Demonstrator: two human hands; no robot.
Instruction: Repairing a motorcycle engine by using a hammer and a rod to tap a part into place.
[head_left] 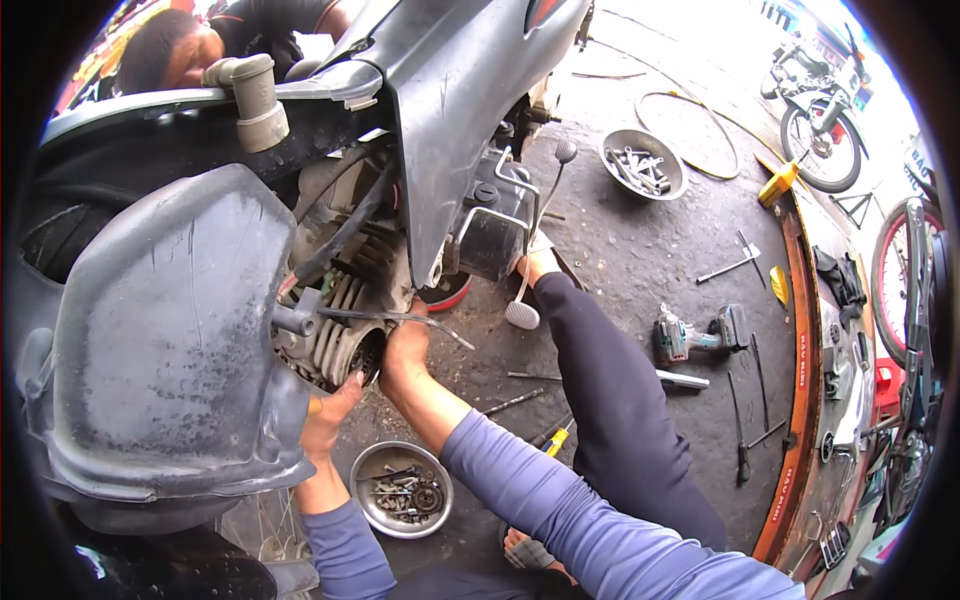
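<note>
The left hand (pixel 331 420) and right hand (pixel 405 352) flanked the engine (pixel 327 348) — their grip, partly hidden, could not be told. Pale lettering (pixel 801 360) marked the orange rail (pixel 796 420).

so the view came from the left one of two fisheye cams worn side by side on the head, aimed down and pretty close over the left hand (pixel 330 417) and right hand (pixel 404 350). the sleeved forearms (pixel 535 480) ran in from the lower edge, the far motorbike (pixel 822 125) sat small out by the upper right rim, and the orange rail (pixel 803 300) looked bowed.
</note>
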